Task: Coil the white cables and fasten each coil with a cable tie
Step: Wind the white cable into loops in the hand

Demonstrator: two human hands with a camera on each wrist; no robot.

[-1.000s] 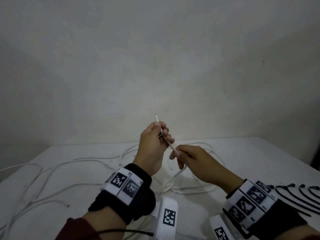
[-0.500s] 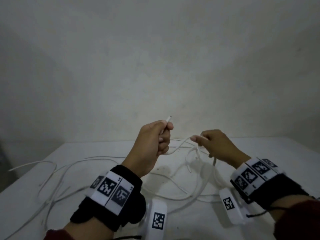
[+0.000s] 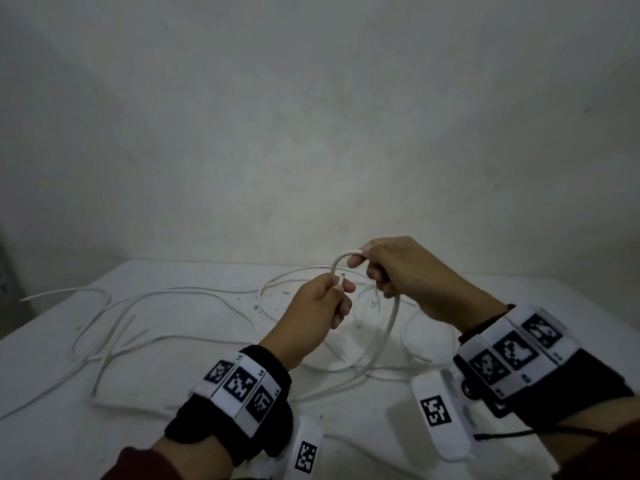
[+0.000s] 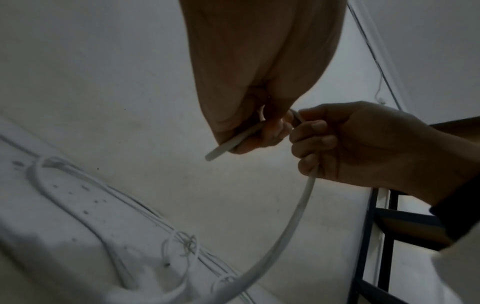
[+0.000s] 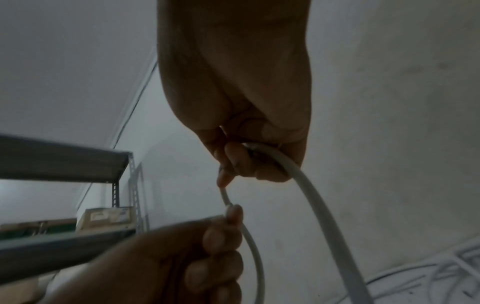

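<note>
White cable (image 3: 388,327) runs between both hands above the white table (image 3: 571,306). The left hand (image 3: 311,317) has its fingers curled round the cable close to its cut end, which pokes out just past the thumb; the left wrist view shows that short stub sticking out below the fist. From there the cable arcs up in a small loop to the right hand (image 3: 412,271), whose fingers and thumb are closed round it a little higher and farther back. Below the right hand the cable hangs down in a long curve and reaches the tabletop near the person's wrists. The two hands are close together, almost touching. More white cables (image 3: 149,313) lie loose and uncoiled across the left and middle of the table, crossing one another; in the dim wrist views they look tangled, though how many there are is hard to say. Both wrists wear black bands (image 3: 242,403) with white marker tags. A metal shelf (image 5: 78,162) stands off to the side in the right wrist view
</note>
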